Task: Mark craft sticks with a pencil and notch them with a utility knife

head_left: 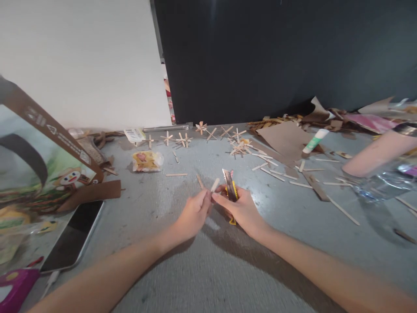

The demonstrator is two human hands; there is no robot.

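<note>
My left hand (197,209) is closed on a short wooden craft stick (215,185), whose pale end points up and away from me. A second stick piece (200,181) shows just beyond my left fingertips; whether I hold it or it lies on the table I cannot tell. Gripped in my right hand (243,211) is a yellow and black box cutter (230,187), its blade end pointing away from me. My right thumb and fingertips meet the craft stick beside my left fingers. Past my hands, one loose stick (177,174) lies flat on the grey table (182,278).
Star-shaped and crossed stick pieces (167,138) line the back, with loose sticks (273,174) to the right. A glue stick (315,141), cardboard (282,141), pink bottle (379,152) and clear plastic bottle (386,184) are right. Left are a packet (147,161), phone (74,237) and printed bag (48,143).
</note>
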